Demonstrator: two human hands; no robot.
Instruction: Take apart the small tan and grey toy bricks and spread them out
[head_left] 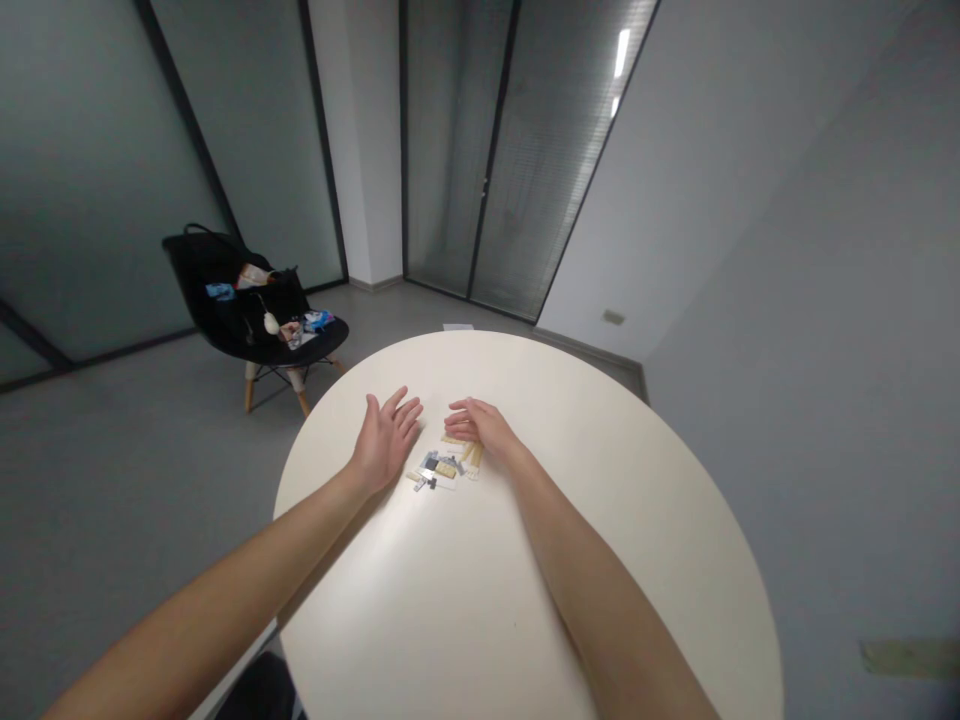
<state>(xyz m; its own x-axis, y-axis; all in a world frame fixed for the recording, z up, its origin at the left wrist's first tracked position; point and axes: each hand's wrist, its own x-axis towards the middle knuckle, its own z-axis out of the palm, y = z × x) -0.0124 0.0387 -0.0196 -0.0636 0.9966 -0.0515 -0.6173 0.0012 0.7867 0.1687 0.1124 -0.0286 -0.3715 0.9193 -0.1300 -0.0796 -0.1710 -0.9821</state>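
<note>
Small flat pieces in tan, grey, white and black [445, 469] lie in a loose pile on the round white table [465, 600]. My left hand [386, 434] is just left of the pile, palm turned up and inward, fingers spread, holding nothing. At the pile's upper right is my right hand [481, 424], its fingers extended to the left over the far edge of the pieces. Nothing shows in its grasp. Some tan pieces are partly hidden beneath or behind that hand.
A black chair [262, 300] with wooden legs stands beyond the table at the left, with a bag and several small items on its seat. Glass panels and a grey wall [750, 250] surround the table's far and right sides.
</note>
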